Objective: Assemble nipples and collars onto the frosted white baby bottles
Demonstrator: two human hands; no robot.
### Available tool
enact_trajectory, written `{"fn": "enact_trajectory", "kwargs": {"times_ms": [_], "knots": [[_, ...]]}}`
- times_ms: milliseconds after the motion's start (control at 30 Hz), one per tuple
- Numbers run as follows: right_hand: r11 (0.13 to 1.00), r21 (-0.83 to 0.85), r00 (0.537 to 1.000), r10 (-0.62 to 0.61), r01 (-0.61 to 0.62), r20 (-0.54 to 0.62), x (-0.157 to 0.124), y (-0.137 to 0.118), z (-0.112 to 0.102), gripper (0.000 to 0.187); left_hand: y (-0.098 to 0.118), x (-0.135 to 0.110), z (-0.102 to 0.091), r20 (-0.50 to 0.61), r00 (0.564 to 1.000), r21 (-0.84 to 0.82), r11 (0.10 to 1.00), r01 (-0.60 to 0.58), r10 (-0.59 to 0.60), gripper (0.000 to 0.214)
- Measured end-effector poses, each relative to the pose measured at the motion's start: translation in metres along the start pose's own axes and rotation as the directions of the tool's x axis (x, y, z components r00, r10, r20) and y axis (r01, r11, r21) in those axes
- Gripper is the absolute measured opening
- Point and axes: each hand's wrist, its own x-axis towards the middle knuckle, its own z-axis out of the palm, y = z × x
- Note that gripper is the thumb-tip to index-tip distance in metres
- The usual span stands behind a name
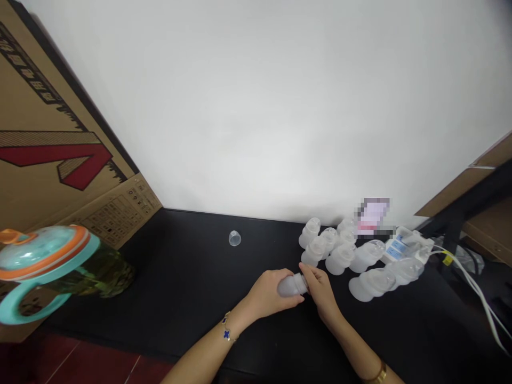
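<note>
A small frosted white plastic bottle [288, 286] lies tilted in my left hand [269, 292], whose thumb and fingers wrap round its body. Its ribbed neck end points right, towards my right hand [320, 290]. There my right fingers are closed at the bottle's top; they hide what is at the very tip. Away from both hands, a clear dome-shaped cap [234, 238] rests on the black table [192, 277]. Just beyond my right hand stand several similar white bottles [340, 258] with clear domed caps on.
At the left are a large jug [100, 269] with a turquoise and orange lid and a cardboard box [48, 133]. A white wall [260, 106] rises behind the table. To the right lie a white-and-blue packet [400, 245], white cables [478, 285] and a blurred-out pink item [373, 215].
</note>
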Motion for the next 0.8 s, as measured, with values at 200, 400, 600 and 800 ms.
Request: {"fn": "enact_trajectory", "kwargs": {"times_ms": [200, 400, 600, 800], "knots": [[1.000, 0.013, 1.000, 0.011, -0.011, -0.011, -0.001, -0.004, 0.001, 0.053, -0.001, 0.000, 0.001, -0.017, 1.000, 0.011, 1.000, -0.017, 0.017, 0.035], [1.000, 0.006, 0.999, 0.023, -0.023, 0.029, -0.002, -0.005, 0.000, 0.053, -0.002, 0.002, -0.002, 0.038, 0.997, -0.137, 0.988, 0.068, -0.064, 0.040], [0.993, -0.090, 0.997, -0.074, 0.077, 0.031, -0.003, -0.004, -0.002, 0.053, -0.007, 0.005, -0.003, 0.145, 0.988, -0.385, 0.916, 0.112, -0.060, 0.038], [0.972, -0.185, 0.989, -0.133, 0.142, 0.062, -0.003, -0.005, -0.003, 0.053, -0.013, 0.007, -0.005, 0.295, 0.948, -0.542, 0.796, 0.268, -0.118, 0.041]]}}
